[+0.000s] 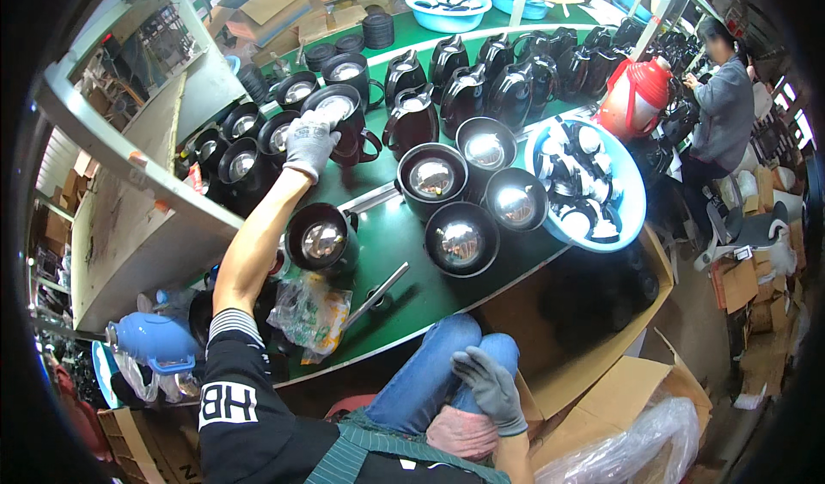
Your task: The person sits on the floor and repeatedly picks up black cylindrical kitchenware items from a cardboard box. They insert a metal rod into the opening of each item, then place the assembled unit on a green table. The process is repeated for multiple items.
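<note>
My left hand [309, 147], in a grey glove, reaches out over the green table with its fingers hooked over the rim of a black vacuum jug body [351, 132] that has a shiny inner liner and a side handle. The grip's far side is hidden. My right hand [491, 388], also gloved, rests on my lap by the knee, fingers stretched out and holding nothing. Nearer to me stand a black jug body [320, 239] and a group of similar ones, including a front one [461, 240]. Glossy black jugs with spouts [464, 97] stand in rows behind.
A blue basin [638, 200] of black and white parts sits at the table's right edge, beside a red and white flask [634, 97]. A plastic bag [314, 312] and a metal bar [378, 293] lie near me. An open carton [593, 381] is at my right; a person [722, 97] stands beyond.
</note>
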Tool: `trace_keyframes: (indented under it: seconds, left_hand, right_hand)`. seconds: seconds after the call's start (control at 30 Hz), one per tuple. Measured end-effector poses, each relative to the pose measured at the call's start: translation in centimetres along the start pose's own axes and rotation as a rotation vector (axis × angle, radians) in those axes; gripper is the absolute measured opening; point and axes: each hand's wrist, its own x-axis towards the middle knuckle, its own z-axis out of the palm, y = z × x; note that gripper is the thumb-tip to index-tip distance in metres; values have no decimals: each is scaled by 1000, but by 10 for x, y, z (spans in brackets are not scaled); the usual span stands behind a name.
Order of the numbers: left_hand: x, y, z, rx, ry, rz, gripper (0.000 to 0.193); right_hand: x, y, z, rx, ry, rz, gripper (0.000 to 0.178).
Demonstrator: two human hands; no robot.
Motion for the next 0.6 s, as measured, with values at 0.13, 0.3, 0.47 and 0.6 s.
trace_keyframes:
  seconds: [0.13, 0.3, 0.47, 0.6]
  left_hand:
    - [-48, 7, -129, -88, 269, 231, 37]
    - [-129, 56, -261, -203, 256, 414, 32]
    - [-217, 111, -312, -444, 69, 641, 29]
    - [-270, 150, -289, -658, -97, 860, 37]
  right_hand:
    - [22, -19, 42, -486, 47, -79, 60]
    - [100, -106, 162, -1391, -124, -940, 69]
    - [78, -133, 201, -1645, -222, -1044, 51]
    - [-15, -100, 162, -1554, -176, -731, 43]
